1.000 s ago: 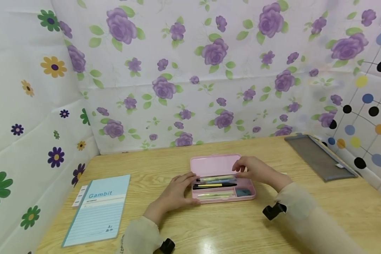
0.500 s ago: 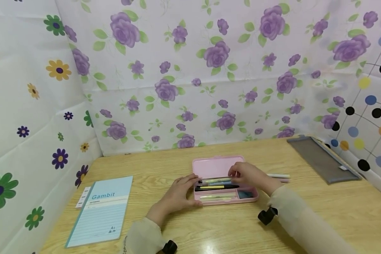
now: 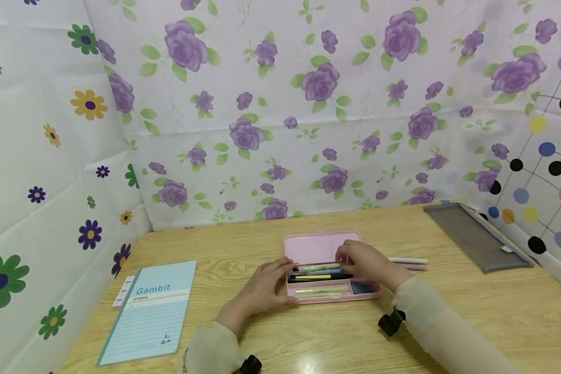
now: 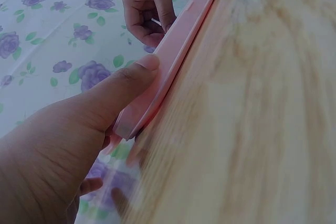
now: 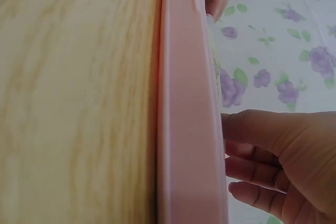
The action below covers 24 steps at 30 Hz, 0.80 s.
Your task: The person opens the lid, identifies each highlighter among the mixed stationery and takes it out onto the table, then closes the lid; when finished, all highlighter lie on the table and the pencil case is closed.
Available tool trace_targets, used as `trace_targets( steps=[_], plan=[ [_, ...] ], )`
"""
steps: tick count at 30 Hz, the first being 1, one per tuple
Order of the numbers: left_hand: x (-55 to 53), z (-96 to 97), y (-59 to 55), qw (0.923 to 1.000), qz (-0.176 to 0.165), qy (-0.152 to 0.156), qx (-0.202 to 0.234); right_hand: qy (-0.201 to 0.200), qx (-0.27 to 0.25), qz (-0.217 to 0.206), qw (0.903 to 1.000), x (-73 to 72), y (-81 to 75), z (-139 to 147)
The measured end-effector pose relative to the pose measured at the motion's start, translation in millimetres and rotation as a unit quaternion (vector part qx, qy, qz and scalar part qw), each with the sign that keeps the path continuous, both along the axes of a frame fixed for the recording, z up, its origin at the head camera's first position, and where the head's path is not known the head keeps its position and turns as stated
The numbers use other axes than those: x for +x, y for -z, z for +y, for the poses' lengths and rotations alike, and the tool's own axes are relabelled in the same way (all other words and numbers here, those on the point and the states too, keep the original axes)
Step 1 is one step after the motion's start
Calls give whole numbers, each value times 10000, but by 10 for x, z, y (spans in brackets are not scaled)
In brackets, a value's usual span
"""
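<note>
A pink pencil case [image 3: 321, 248] lies on the table with its lid folded back. My left hand [image 3: 262, 290] grips its left end, thumb against the front wall, also plain in the left wrist view. Over the right part of the pen compartment is my right hand [image 3: 365, 261], fingers curled down among the pens; its fingertips are hidden, so I cannot tell whether they pinch one. Several pens lie inside, among them a black-and-yellow pen [image 3: 314, 278]. The narrow front compartment holds pale yellow sticks [image 3: 321, 291]; beside them is a dark bluish block [image 3: 362, 287].
Behind my right wrist, a white marker [image 3: 409, 260] and a purplish marker [image 3: 413, 267] lie on the table. A light blue notebook [image 3: 149, 311] is at the left, over a white card [image 3: 123, 292]. A grey mesh pouch [image 3: 477, 236] lies at the back right, near the patterned curtain.
My right hand has lowered and shifted slightly left, into the case. The two markers behind its wrist now show. The left hand stays at the case, and the head view has shifted a little.
</note>
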<state>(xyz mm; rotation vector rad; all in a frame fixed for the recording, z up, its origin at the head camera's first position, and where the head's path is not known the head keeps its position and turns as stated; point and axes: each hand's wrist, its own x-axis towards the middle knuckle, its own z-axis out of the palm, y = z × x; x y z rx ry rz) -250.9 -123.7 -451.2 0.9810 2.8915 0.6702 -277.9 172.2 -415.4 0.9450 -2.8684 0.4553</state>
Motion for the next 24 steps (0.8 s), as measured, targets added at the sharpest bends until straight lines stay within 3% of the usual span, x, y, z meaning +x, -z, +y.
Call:
trace_targets(
  steps=[24],
  plan=[
    [16,6,-8,10000,43,-59,-37,53,251,177,9995,46,-7,-37]
  ],
)
